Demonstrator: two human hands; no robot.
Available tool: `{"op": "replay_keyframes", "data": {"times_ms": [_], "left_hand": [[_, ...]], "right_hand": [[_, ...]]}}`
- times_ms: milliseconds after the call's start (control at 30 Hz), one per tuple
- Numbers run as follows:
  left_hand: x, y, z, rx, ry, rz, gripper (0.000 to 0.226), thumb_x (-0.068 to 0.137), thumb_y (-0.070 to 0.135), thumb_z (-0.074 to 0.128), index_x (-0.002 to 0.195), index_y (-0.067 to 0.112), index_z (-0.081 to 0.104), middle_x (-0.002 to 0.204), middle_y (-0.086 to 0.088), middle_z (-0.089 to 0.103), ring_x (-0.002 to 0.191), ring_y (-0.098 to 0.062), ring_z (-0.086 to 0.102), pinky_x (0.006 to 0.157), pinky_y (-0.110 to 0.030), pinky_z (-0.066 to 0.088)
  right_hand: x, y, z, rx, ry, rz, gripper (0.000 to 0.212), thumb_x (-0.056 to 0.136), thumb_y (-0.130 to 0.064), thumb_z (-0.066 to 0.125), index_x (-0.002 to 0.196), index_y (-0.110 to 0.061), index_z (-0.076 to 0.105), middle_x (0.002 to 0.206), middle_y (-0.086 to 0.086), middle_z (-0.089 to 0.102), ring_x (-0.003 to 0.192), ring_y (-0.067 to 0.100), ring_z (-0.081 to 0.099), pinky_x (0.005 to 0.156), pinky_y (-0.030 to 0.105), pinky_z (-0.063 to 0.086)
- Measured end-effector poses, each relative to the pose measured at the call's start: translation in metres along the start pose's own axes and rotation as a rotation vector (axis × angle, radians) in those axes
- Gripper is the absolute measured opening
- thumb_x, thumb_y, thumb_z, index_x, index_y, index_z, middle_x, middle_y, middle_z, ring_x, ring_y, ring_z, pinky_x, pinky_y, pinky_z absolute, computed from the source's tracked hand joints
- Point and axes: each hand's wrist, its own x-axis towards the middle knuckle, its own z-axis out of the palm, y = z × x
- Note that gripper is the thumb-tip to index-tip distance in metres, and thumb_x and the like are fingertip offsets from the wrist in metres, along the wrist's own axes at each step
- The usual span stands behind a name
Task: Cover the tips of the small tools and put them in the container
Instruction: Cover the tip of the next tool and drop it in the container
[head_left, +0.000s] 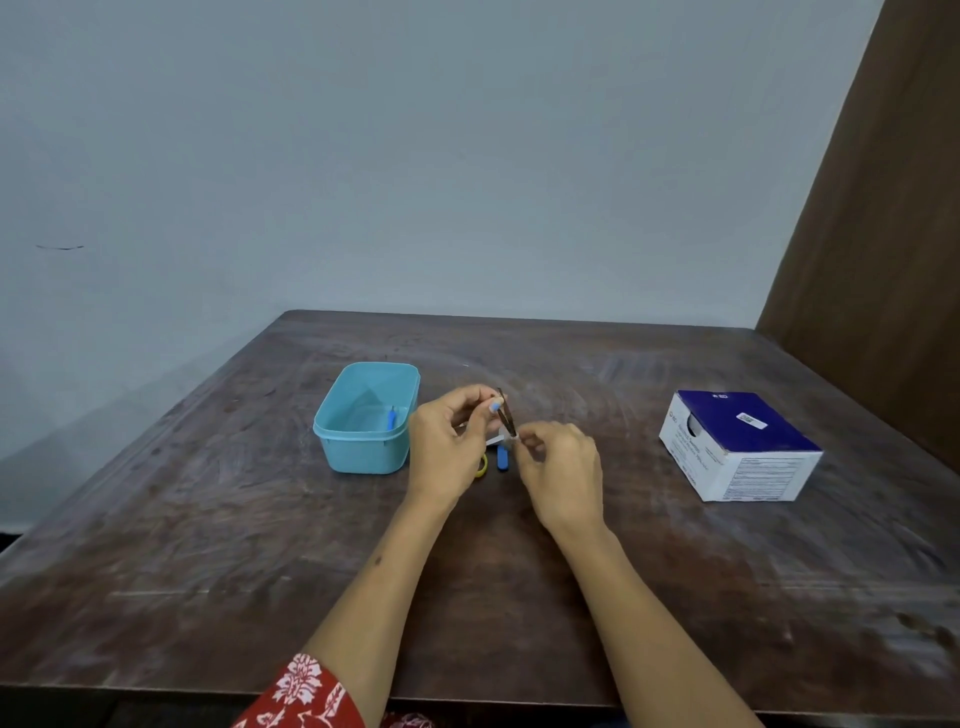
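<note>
Carefully, my left hand (451, 441) pinched the dark tweezers (506, 413) above the counter (519, 597), beside the blue container (363, 447), while my right hand (558, 467) pinched a cap at their tip; a misaligned push could probably drop it.

Soft even light, faint shadows, slight overall blur, wide-angle bending at edges

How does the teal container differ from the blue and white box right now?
The teal container is open-topped plastic with rounded corners; the blue and white box is closed, printed cardboard with sharp edges. The container sits left of both hands and holds a small blue tool; the box sits far right, its contents hidden. Both rest on the wooden table.
</note>
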Motion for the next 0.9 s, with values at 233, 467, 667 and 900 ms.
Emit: {"op": "replay_keyframes", "data": {"times_ms": [233, 467, 667, 900], "left_hand": [[0.000, -0.001, 0.000, 0.009, -0.010, -0.002, 0.009, 0.086, 0.007, 0.063, 0.091, 0.010, 0.071, 0.084, -0.008, 0.072, 0.081, -0.016, 0.071, 0.077, -0.043, 0.058], [0.000, -0.002, 0.000, 0.038, -0.014, -0.004, 0.012, 0.085, 0.006, 0.064, 0.087, 0.015, 0.071, 0.083, -0.007, 0.072, 0.080, -0.019, 0.071, 0.078, -0.045, 0.058], [-0.002, 0.003, 0.002, 0.055, -0.013, 0.000, 0.014, 0.080, 0.007, 0.070, 0.090, 0.018, 0.073, 0.084, 0.000, 0.073, 0.082, -0.011, 0.070, 0.077, -0.030, 0.057], [-0.005, 0.003, 0.002, 0.257, -0.207, -0.042, 0.036, 0.077, -0.005, 0.066, 0.109, 0.010, 0.068, 0.095, -0.001, 0.072, 0.087, -0.004, 0.068, 0.082, -0.018, 0.054]], "right_hand": [[-0.001, -0.004, -0.003, 0.083, 0.067, -0.049, 0.007, 0.079, -0.013, 0.073, 0.086, -0.015, 0.073, 0.079, 0.001, 0.071, 0.076, 0.019, 0.061, 0.073, 0.040, 0.051], [0.000, -0.002, -0.003, 0.132, 0.052, -0.038, 0.008, 0.079, -0.016, 0.072, 0.088, -0.016, 0.074, 0.081, -0.002, 0.071, 0.077, 0.015, 0.060, 0.073, 0.036, 0.052], [0.001, 0.000, -0.002, 0.163, 0.023, -0.001, 0.007, 0.081, -0.014, 0.071, 0.088, -0.014, 0.073, 0.080, -0.002, 0.070, 0.077, 0.015, 0.061, 0.071, 0.031, 0.052], [0.006, -0.004, -0.010, 0.589, 0.141, 0.251, 0.004, 0.081, -0.019, 0.072, 0.082, -0.022, 0.070, 0.075, -0.011, 0.069, 0.071, -0.002, 0.064, 0.065, 0.008, 0.047]]}}
